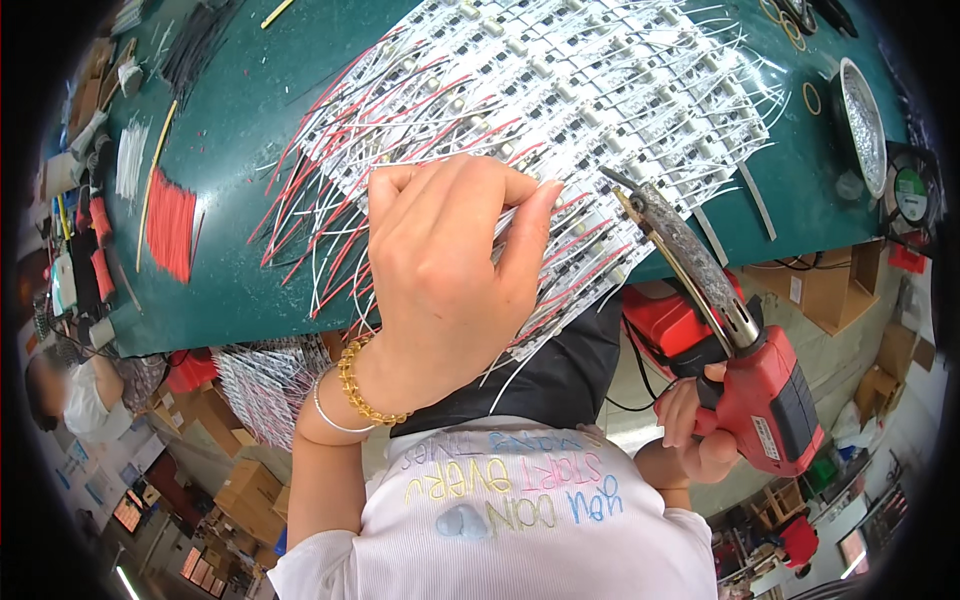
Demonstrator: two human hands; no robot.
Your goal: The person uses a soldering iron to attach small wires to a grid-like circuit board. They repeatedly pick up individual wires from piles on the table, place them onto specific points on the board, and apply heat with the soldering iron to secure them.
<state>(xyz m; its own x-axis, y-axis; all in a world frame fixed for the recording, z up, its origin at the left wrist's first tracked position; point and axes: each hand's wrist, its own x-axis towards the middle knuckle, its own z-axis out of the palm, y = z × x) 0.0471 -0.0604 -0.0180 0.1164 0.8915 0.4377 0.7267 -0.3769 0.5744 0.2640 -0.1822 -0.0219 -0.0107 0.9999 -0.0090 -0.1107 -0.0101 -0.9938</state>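
A large panel of white circuit boards (600,90) lies aslant on the green table, with rows of red and white wires soldered to it. Over its near part is my left hand (440,260), its fingers curled and the thumb pressed to the forefinger. A thin wire (572,202) shows at the thumb tip; the rest of the pinch is hidden. My right hand (700,420) is wrapped round the grip of a red and black soldering gun (770,400). The soldering gun's tip (612,178) and a thin brass-coloured tube (680,265) beside it reach over the boards near my left thumb.
Bundles of red wires (172,225), white wires (131,160) and black wires (195,45) lie on the green table (240,130) at left. A metal bowl (862,125) and a solder spool (910,190) are at right. Another board panel (265,385) hangs below the table edge. Cardboard boxes (250,500) stand on the floor.
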